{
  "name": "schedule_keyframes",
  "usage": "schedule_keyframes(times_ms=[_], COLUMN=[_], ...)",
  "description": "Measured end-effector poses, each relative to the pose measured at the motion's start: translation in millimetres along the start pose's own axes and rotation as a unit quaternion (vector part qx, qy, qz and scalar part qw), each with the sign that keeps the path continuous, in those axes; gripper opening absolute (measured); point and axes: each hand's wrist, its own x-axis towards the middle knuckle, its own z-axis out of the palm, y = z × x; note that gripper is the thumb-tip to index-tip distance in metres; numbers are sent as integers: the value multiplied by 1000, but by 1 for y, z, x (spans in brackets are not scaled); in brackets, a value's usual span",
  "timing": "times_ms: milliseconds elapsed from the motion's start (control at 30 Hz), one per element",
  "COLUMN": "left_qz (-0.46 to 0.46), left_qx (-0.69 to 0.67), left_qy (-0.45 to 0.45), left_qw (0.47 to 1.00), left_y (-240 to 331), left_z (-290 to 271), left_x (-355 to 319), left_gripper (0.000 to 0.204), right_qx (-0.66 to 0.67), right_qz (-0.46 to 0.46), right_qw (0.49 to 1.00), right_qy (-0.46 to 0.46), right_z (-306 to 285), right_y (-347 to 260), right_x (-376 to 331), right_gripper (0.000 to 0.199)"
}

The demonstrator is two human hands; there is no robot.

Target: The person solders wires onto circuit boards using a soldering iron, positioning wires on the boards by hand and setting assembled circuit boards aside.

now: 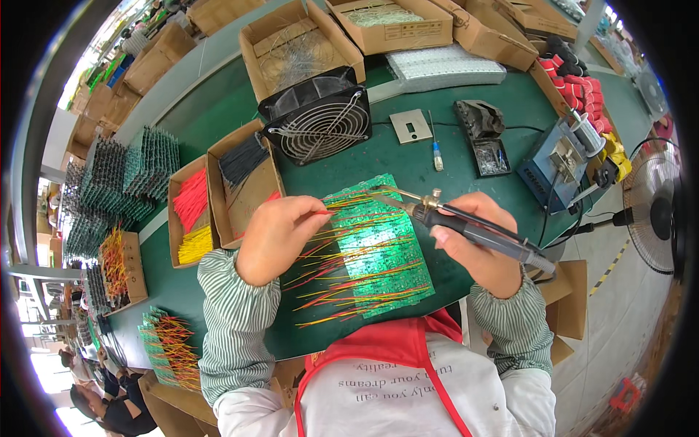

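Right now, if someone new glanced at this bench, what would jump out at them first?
Probably the green circuit board panel at the centre, bristling with red and yellow wires. The right hand holds a soldering iron with its tip over the panel's top edge, while the left hand pinches a wire. Behind them stands a black fan.

Green circuit board [378, 244] bristling with red-yellow wires [328, 280].

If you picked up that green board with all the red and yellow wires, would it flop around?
The green board itself looks flat and rigid, so it would probably stay stiff. Its thin red and yellow wires stick out past the edge and would likely bend or wobble. It seems light, so a push might slide it across the green table.
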Motion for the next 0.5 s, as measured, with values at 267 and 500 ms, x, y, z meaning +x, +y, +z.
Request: schedule_keyframes(times_ms=[267,500], left_qz=[-6,-57], left_qx=[33,-1], left_qy=[-18,-63], left_qw=[999,996], left_y=[-19,-21], left_z=[12,9], left_x=[11,14], left_gripper=[12,14], right_qx=[-38,-18], right_qz=[57,75], right_qw=[997,995], right_qy=[-37,-70], right_z=[2,13], right_y=[3,9], right_x=[13,29], right_gripper=[19,18])
